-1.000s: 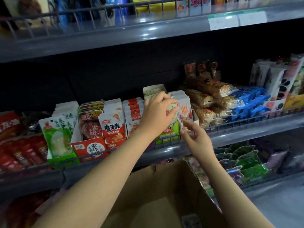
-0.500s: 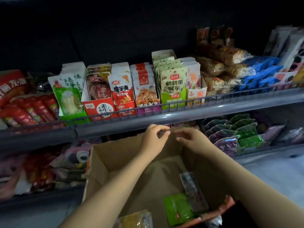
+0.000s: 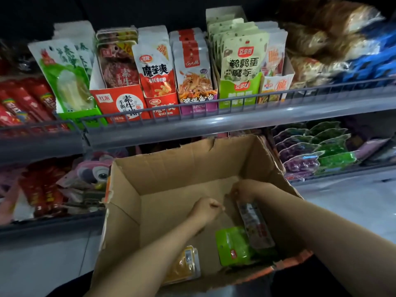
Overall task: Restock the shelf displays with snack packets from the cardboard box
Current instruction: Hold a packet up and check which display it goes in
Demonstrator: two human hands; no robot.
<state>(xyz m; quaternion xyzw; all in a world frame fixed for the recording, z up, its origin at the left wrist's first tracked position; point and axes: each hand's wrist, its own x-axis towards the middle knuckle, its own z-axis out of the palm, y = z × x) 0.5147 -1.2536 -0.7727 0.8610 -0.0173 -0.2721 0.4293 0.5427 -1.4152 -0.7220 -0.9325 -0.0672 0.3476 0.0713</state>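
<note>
Box point(image 3: 171, 185) sits open at 6 o'clock, below the shelf rail point(image 3: 214, 123), both forearms reaching in from the bottom edge. Left hand point(image 3: 205, 209) is at frame centre-low, over the box floor, fingers curled in toward the palm; can't tell if anything's pinched in it, nothing visible. Right hand point(image 3: 244, 189) is at approx 1 o'clock from the left one, near the box's right wall, fingers bent down at the top end of a grey-white pkt point(image 3: 256, 226); grip vs. mere touch not clear, too dark and blurred.

That pkt lies lengthwise along the right wall, its lower end overlapping a green pkt point(image 3: 233, 245) at 5 o'clock in the box. Yellow pkt point(image 3: 184, 266) lies at 7 o'clock on the box floor, partly hidden by the left forearm.

Shelf above, 12 o'clock: display cartons w/ upright pkts in a row. Green quail-egg pkts point(image 3: 242, 61) at approx 1 o'clock, full to the front; orange-noodle pkts point(image 3: 192, 69) just left of them; red-white konjac pkts point(image 3: 156, 69) next, then dark meat pkts point(image 3: 117, 65) at 11 o'clock. Red sausages point(image 3: 21, 101) at 9 o'clock. Lower shelf at 3 o'clock holds purple and green jelly pkts point(image 3: 317, 151).
</note>
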